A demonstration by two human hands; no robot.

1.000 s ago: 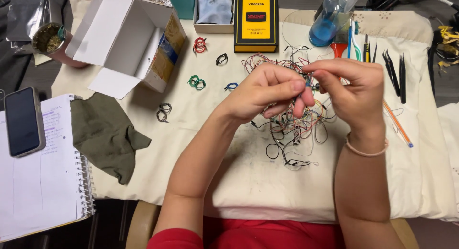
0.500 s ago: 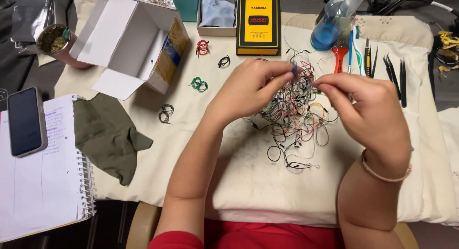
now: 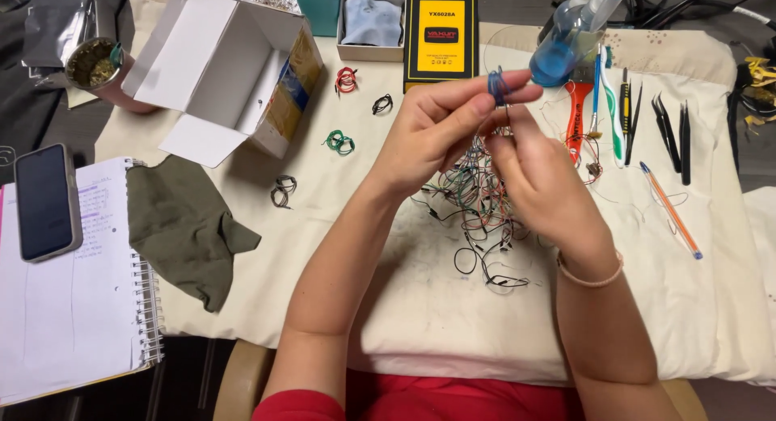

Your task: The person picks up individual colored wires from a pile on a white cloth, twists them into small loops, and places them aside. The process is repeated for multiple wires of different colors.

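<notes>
Left hand (image 3: 432,130) and right hand (image 3: 537,174): raised close together, fingertips pinched on a small blue wire coil (image 3: 496,85) held above the tangle.

Tangled wire pile (image 3: 477,203): thin, multicoloured, springy strands heaped on the cream cloth (image 3: 404,308) directly beneath the hands; most of it looks unsorted.

Finished coils: red (image 3: 346,79), black (image 3: 381,104), green (image 3: 339,141), dark grey (image 3: 283,191), laid well apart (four done, by this count, a fifth in hand).

Periphery: open white cardboard box (image 3: 218,73); olive rag (image 3: 190,227); tweezers (image 3: 669,134).

A small blue wire coil (image 3: 495,85) — pinched, raised above the tangled wire pile (image 3: 477,199).
</notes>
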